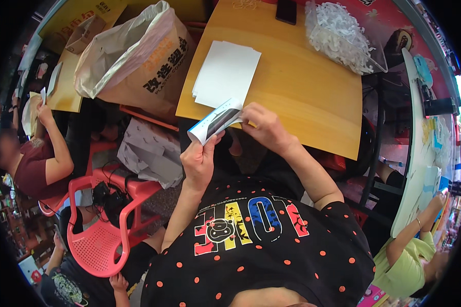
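My left hand [198, 159] and my right hand [264, 126] both grip a small white and blue folded card piece [216, 121] just in front of the near edge of the orange wooden table [312, 97]. The left hand pinches its lower left end and the right hand holds its upper right end. A stack of white flat sheets [226, 73] lies on the table right behind the piece. My black shirt with orange dots fills the lower middle of the view.
A clear bag of white plastic bits [343, 36] and a dark phone [286, 10] lie at the table's far side. A large brown paper sack [138, 56] stands left. A red plastic chair [105, 225] is lower left. Other people sit at left and right.
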A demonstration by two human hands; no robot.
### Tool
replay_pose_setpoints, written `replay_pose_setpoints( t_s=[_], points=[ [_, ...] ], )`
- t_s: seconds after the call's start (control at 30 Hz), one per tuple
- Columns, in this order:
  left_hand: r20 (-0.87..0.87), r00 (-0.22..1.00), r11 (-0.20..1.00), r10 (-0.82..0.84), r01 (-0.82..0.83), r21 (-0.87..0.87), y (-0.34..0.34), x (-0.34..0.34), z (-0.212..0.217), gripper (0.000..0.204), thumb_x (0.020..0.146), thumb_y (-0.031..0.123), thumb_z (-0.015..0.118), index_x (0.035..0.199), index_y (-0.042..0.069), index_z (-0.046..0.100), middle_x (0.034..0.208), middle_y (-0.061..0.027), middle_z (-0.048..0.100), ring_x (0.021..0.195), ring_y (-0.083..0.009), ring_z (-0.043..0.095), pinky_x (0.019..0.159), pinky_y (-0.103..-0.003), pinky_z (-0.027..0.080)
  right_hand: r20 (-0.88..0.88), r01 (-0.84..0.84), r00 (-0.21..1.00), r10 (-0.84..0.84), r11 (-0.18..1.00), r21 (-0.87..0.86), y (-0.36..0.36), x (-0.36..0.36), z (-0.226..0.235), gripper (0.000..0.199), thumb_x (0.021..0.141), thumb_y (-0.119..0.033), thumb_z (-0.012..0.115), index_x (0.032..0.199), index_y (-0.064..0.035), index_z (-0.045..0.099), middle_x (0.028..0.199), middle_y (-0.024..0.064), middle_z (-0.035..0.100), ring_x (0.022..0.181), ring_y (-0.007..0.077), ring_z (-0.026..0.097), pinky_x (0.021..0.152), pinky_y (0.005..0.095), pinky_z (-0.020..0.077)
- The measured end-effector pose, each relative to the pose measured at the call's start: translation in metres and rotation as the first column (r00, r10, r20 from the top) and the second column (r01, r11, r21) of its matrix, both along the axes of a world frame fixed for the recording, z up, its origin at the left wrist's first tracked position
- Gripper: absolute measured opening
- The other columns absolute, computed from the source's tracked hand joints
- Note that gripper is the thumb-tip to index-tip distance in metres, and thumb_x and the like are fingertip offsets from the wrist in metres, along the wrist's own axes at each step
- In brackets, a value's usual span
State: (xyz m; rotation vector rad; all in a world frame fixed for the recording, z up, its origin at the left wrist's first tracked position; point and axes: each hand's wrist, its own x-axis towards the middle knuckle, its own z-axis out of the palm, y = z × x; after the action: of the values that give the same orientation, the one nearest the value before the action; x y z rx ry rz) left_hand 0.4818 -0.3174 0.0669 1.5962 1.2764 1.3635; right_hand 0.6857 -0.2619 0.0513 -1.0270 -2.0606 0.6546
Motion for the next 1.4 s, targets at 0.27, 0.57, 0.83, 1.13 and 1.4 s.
replay_pose_setpoints(
  t_s=[0.27, 0.57, 0.83, 1.13, 1.4],
  points=[
    [-0.199, 0.980, 0.986, 0.024, 0.010, 0.167, 0.001, -0.014, -0.006, 0.019, 0.094, 0.005, 0.064, 0.110, -0.005, 0.067, 0.092, -0.0149, 0.074, 0.082, -0.0241, 0.074, 0.067, -0.031, 0.056, -0.193, -0.041, 0.976, -0.102, 0.784, -0.620, 0.016, 0.022, 0.024, 0.021, 0.090, -0.017, 0.070, 0.098, 0.0016, 0.072, 0.091, 0.0062, 0.072, 0.087, 0.0123, 0.065, 0.082, 0.0283, 0.0505],
    [-0.273, 0.961, 0.974, -0.034, 0.092, 0.205, 0.007, -0.026, -0.010, 0.017, 0.090, 0.003, 0.068, 0.106, -0.002, 0.070, 0.091, -0.0152, 0.074, 0.078, -0.0280, 0.073, 0.065, -0.033, 0.056, -0.230, -0.162, 0.973, -0.029, 0.624, -0.764, 0.021, 0.025, 0.017, 0.022, 0.088, -0.016, 0.070, 0.102, 0.0010, 0.074, 0.091, 0.0074, 0.074, 0.086, 0.0124, 0.066, 0.083, 0.0274, 0.0506],
    [-0.333, 0.943, 0.959, -0.007, 0.100, 0.265, 0.010, -0.027, -0.017, 0.017, 0.087, 0.004, 0.071, 0.103, -0.001, 0.070, 0.089, -0.0153, 0.072, 0.075, -0.0300, 0.071, 0.064, -0.034, 0.055, -0.179, -0.115, 0.983, -0.037, 0.639, -0.761, 0.021, 0.020, 0.006, 0.021, 0.086, -0.017, 0.070, 0.096, 0.0019, 0.073, 0.087, 0.0080, 0.073, 0.083, 0.0127, 0.066, 0.079, 0.0278, 0.0509],
    [-0.490, 0.872, 0.894, 0.001, 0.219, 0.392, 0.014, -0.033, -0.029, 0.027, 0.083, 0.002, 0.074, 0.107, -0.005, 0.066, 0.083, -0.0156, 0.068, 0.067, -0.0296, 0.068, 0.059, -0.037, 0.055, -0.136, -0.075, 0.990, -0.029, 0.712, -0.698, 0.009, 0.008, 0.007, 0.019, 0.093, -0.015, 0.064, 0.083, 0.0009, 0.065, 0.074, -0.0054, 0.056, 0.069, 0.0030, 0.047, 0.061, 0.0210, 0.0395],
    [-0.608, 0.789, 0.881, -0.091, 0.349, 0.321, 0.025, -0.043, -0.043, 0.039, 0.076, -0.006, 0.072, 0.114, -0.007, 0.063, 0.088, -0.0179, 0.069, 0.070, -0.0331, 0.068, 0.060, -0.040, 0.055, -0.499, -0.638, 0.770, 0.397, 0.483, -0.600, -0.048, -0.021, 0.109, 0.009, 0.086, -0.010, 0.065, 0.084, -0.0006, 0.064, 0.073, 0.0015, 0.061, 0.069, 0.0076, 0.056, 0.065, 0.0271, 0.0471]
  ],
)
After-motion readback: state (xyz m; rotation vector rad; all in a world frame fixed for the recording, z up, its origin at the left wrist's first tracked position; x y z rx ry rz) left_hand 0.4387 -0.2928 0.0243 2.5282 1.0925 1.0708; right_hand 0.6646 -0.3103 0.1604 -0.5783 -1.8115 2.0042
